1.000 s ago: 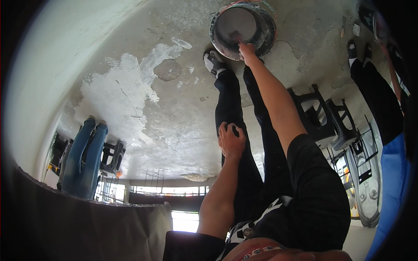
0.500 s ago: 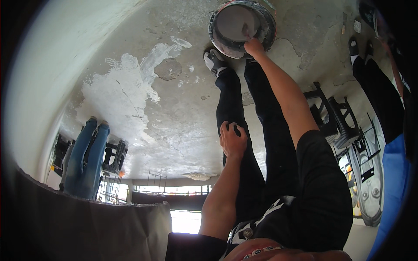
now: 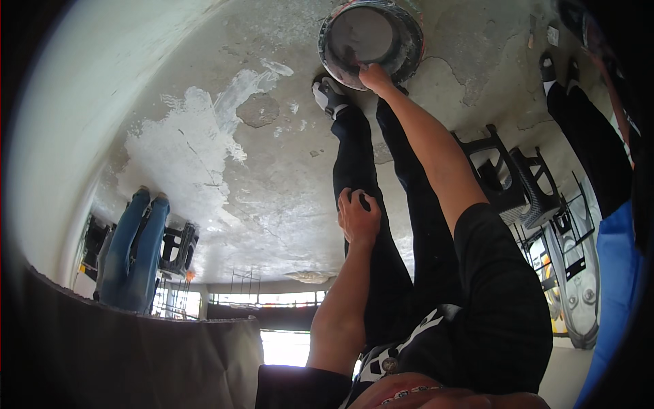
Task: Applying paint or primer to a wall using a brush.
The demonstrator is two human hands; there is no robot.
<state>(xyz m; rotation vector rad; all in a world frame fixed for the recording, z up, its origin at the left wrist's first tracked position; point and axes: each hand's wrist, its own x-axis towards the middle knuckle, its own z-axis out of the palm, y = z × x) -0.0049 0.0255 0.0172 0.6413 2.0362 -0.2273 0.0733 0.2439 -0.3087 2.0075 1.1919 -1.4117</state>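
Note:
At the top of the view a wide round bucket stands on the floor, its rim smeared and splashed. Smooth grey paste fills its middle. My right hand reaches over the near rim, closed on the handle of a small hand tool. The tool's head is coated in grey paste, so I cannot tell whether it is a brush or a scraper. Bent over my left knee, my left hand rests on the black trousers with its fingers apart, holding nothing.
Black plastic stools stand to my right. Farther right is a person in black trousers beside a blue panel. A person's jeans show at the left. White patches mark the concrete floor; a pale wall curves along the left.
My right hand has swept the tool leftward and nearer through the paste, toward the near left rim. My left hand stays on the knee. The whole view has shifted slightly.

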